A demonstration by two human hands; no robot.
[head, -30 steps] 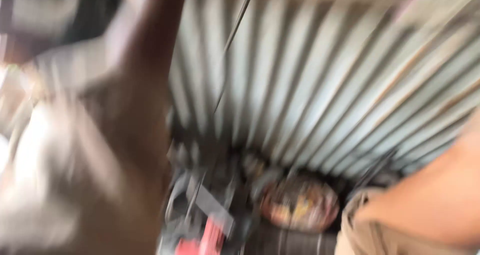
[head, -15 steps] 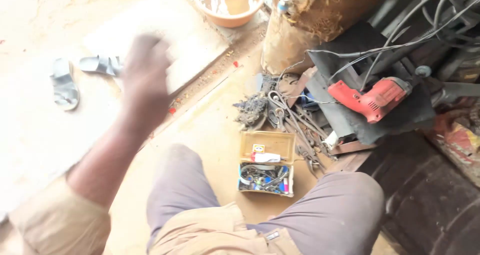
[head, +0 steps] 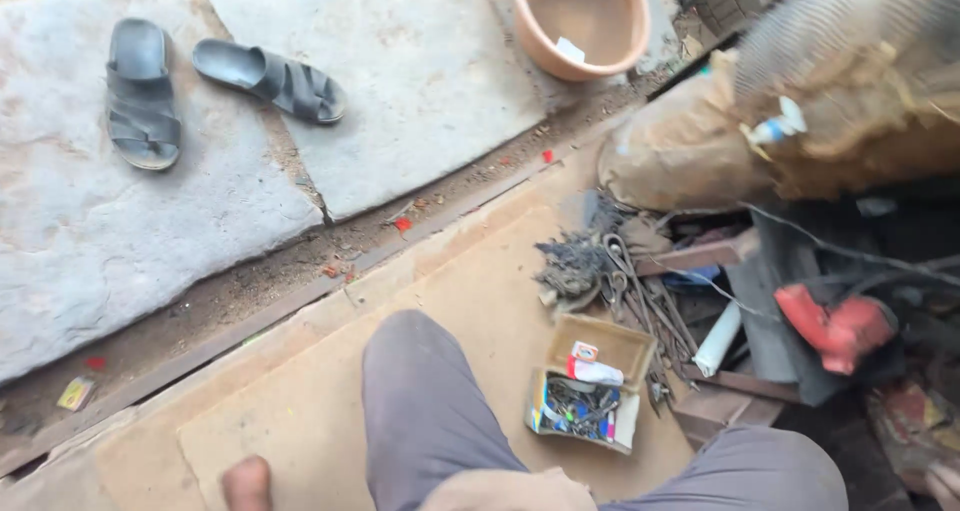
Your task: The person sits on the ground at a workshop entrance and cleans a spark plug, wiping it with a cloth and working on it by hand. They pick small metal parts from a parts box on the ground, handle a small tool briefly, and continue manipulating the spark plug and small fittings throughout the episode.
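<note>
Cardboard box (head: 590,396) of small hardware sits open just right of the person's knee (head: 430,421), within easy reach. Pliers (head: 620,271) and scrap lie beyond the box; a red drill (head: 835,326) lies further right. Sandals (head: 200,81) rest on stone slabs far left. Neither hand is in view; a bare foot (head: 245,483) shows left of the knee.

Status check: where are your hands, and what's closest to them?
Neither hand in view. Small open cardboard box of bits on the board beside the grey-trousered knee. Pile of metal tools just past it.
</note>
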